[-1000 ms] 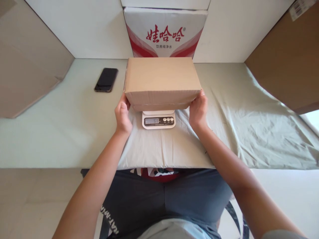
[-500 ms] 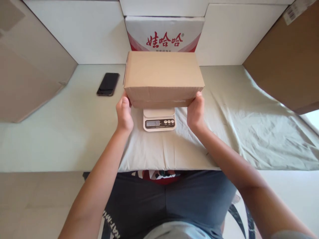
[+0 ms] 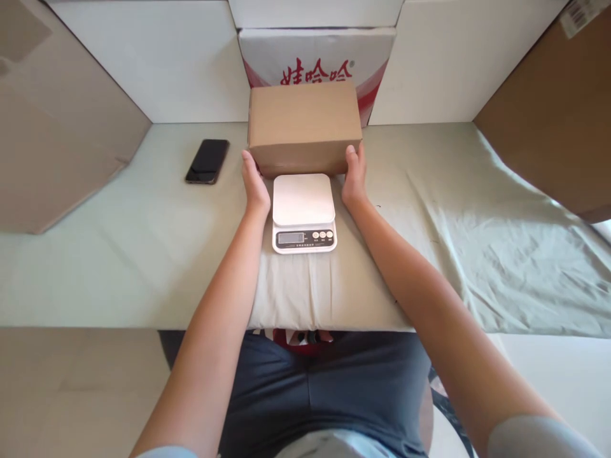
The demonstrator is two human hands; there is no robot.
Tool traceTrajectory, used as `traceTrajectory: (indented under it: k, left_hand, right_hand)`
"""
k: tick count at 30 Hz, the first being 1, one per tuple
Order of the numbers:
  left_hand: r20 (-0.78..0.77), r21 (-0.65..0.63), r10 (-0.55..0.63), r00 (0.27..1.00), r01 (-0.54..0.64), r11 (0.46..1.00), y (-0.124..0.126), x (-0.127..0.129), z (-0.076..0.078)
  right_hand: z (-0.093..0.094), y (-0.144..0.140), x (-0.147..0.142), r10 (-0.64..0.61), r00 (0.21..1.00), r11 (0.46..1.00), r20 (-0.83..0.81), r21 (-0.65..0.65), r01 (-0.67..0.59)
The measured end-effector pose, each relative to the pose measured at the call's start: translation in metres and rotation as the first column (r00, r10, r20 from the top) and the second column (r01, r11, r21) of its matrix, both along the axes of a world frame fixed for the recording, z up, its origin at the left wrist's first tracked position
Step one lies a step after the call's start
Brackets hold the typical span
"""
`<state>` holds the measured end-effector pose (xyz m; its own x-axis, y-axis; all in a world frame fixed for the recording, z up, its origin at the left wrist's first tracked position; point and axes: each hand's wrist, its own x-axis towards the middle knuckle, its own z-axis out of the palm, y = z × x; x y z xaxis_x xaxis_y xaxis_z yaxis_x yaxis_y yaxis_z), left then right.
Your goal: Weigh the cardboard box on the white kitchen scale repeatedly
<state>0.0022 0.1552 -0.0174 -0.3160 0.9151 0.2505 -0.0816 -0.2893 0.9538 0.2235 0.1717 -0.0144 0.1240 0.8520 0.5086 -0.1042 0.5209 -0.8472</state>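
A closed brown cardboard box [image 3: 305,121] is held between my two hands, just behind the scale. My left hand [image 3: 254,184] grips its lower left end, thumb up along the front corner. At the opposite end my right hand [image 3: 354,175] is closed on the lower right corner, thumb against the front face. The fingers under and behind the box are partly hidden. In front of it lies a white digital kitchen scale [image 3: 304,213], its platform bare and its display facing me. Whether the box touches the cloth I cannot tell.
A black smartphone [image 3: 207,161] lies left of the box on the pale green cloth [image 3: 119,254]. A white carton with red lettering [image 3: 317,54] stands behind the box. Large cardboard boxes [image 3: 62,127] [image 3: 548,121] flank both sides, and white panels [image 3: 191,63] close off the back.
Both hands have moved the cardboard box away from me and lower, from above the scale to behind it. The scale's platform is now uncovered, and its display reading has changed.
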Motion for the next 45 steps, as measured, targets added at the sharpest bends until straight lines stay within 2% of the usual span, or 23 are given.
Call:
traceTrajectory:
  k: [4,7,11,18,22,26,31,34,39,45]
  left_hand:
    - [0.125,-0.037,0.032,0.992,-0.027,0.999,-0.003,0.001,0.0]
    - [0.116,-0.039,0.006,0.993,-0.002,0.999,-0.001,-0.001,0.0]
    - [0.094,-0.088,0.007,0.995,0.001,0.996,0.004,-0.004,-0.002]
    - [0.152,-0.027,0.042,0.988,-0.038,0.999,0.0,0.002,0.001]
    - [0.172,-0.013,0.011,0.985,-0.009,1.0,0.001,-0.001,-0.003]
    - [0.159,0.004,-0.008,0.987,0.007,1.0,0.002,-0.002,-0.005]
    - [0.109,-0.063,0.035,0.993,-0.029,0.998,0.006,0.001,-0.003]
    - [0.047,-0.082,0.064,0.997,-0.06,0.995,0.008,0.0,-0.004]
    - [0.031,-0.012,0.068,0.997,-0.068,0.998,0.001,-0.008,-0.007]
    - [0.027,-0.042,-0.018,0.999,0.019,0.999,-0.004,-0.013,-0.009]
  right_hand:
    - [-0.004,0.0,0.002,-0.002,0.999,1.0,0.049,-0.028,0.003]
    - [0.0,-0.003,0.002,-0.018,0.998,0.998,0.06,-0.067,0.022]
    - [0.003,-0.005,0.001,0.031,1.0,0.996,0.006,-0.089,-0.03]
    - [-0.01,0.008,0.003,0.092,0.993,0.989,-0.08,-0.111,-0.1]
    - [-0.015,0.011,0.004,0.091,0.989,0.986,-0.115,-0.126,-0.106]
    - [-0.009,0.005,0.002,0.114,0.986,0.987,-0.119,-0.103,-0.126]
    - [-0.001,0.002,0.001,0.113,0.991,0.98,-0.071,-0.156,-0.123]
    - [-0.003,0.006,0.002,0.097,0.995,0.98,-0.032,-0.169,-0.101]
    - [-0.01,0.003,0.009,0.083,0.996,0.978,-0.033,-0.188,-0.088]
    - [-0.014,0.001,0.009,0.149,0.988,0.974,-0.034,-0.169,-0.153]
